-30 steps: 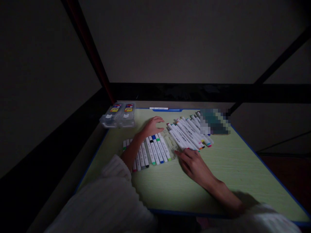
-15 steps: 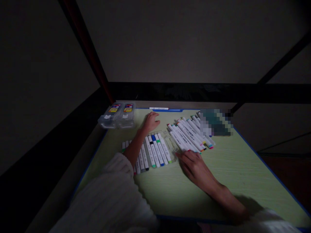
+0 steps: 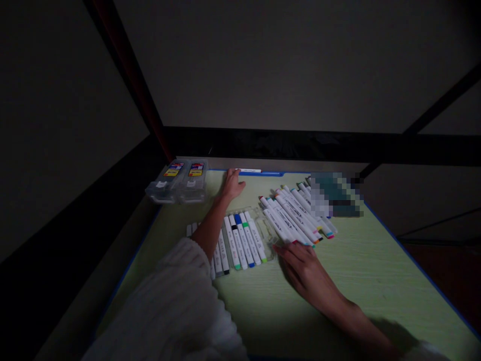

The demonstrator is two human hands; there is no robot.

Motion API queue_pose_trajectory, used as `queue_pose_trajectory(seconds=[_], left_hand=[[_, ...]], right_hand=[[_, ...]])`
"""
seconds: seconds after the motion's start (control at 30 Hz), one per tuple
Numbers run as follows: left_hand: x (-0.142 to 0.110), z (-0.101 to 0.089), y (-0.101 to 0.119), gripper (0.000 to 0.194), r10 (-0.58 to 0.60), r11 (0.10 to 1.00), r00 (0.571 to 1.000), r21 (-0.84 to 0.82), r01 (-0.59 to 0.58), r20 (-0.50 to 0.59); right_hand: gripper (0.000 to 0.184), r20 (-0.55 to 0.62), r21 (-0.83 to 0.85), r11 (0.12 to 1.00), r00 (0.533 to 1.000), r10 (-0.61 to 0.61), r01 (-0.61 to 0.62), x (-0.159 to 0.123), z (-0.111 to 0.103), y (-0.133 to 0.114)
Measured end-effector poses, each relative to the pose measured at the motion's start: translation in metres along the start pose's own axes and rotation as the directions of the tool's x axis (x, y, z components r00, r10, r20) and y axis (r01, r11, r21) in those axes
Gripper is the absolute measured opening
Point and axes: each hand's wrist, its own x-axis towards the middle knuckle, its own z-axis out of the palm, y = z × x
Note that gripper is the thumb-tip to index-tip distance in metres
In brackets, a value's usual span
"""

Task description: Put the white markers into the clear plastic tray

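Observation:
My left hand (image 3: 233,185) reaches to the table's far edge. Its fingers touch the left end of a white marker (image 3: 250,170) that lies along the edge, while the thumb stays apart from it. Under my left forearm lies a clear plastic case (image 3: 267,229) with a row of white markers (image 3: 240,243) in it, some hidden by the sleeve. My right hand (image 3: 302,260) rests on the table with loosely bent fingers, the index fingertip beside the case's right corner. Just beyond those fingers, loose white markers (image 3: 287,220) with coloured ends lie in a slanting pile.
Two clear plastic boxes (image 3: 194,188) with colourful labels stand at the back left. A blurred, greenish flat object (image 3: 334,193) lies at the back right, against the marker pile. The pale green table (image 3: 361,271) has a blue rim. A dark wall rises behind it.
My left hand has moved forward, from short of the far marker to touching its left end. My right hand keeps its place beside the case. The view has shifted slightly.

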Motion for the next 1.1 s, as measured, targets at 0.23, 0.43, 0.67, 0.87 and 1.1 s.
queue_pose_trajectory(seconds=[0.23, 0.43, 0.67, 0.87, 1.1], left_hand=[[0.0022, -0.0002, -0.0006, 0.058, -0.002, 0.998, 0.996, 0.062, -0.003, 0.086], [-0.0002, -0.001, 0.0001, 0.057, -0.012, 0.99, 0.992, 0.142, -0.006, 0.122], [0.0019, 0.0015, -0.0017, 0.053, -0.051, 0.983, 0.993, 0.178, 0.032, 0.102], [0.003, 0.0029, -0.0053, 0.048, -0.018, 0.989, 0.998, 0.149, 0.01, 0.058], [0.0014, 0.0013, -0.005, 0.045, -0.004, 0.989, 0.999, 0.15, -0.002, 0.04]], right_hand=[[0.042, 0.006, 0.011, 1.0, 1.0, 0.021, -0.021, 0.0009, 0.0004, -0.0004], [0.038, -0.005, -0.004, 1.0, 1.0, 0.026, -0.026, 0.0015, 0.0001, -0.0008], [0.04, 0.004, 0.009, 1.0, 1.0, 0.025, -0.025, 0.0019, -0.0003, -0.001], [0.037, -0.006, 0.009, 0.999, 0.999, 0.033, -0.033, 0.003, -0.0019, -0.0029], [0.034, 0.015, 0.012, 0.999, 0.999, 0.033, -0.033, 0.0011, 0.0006, -0.0006]])
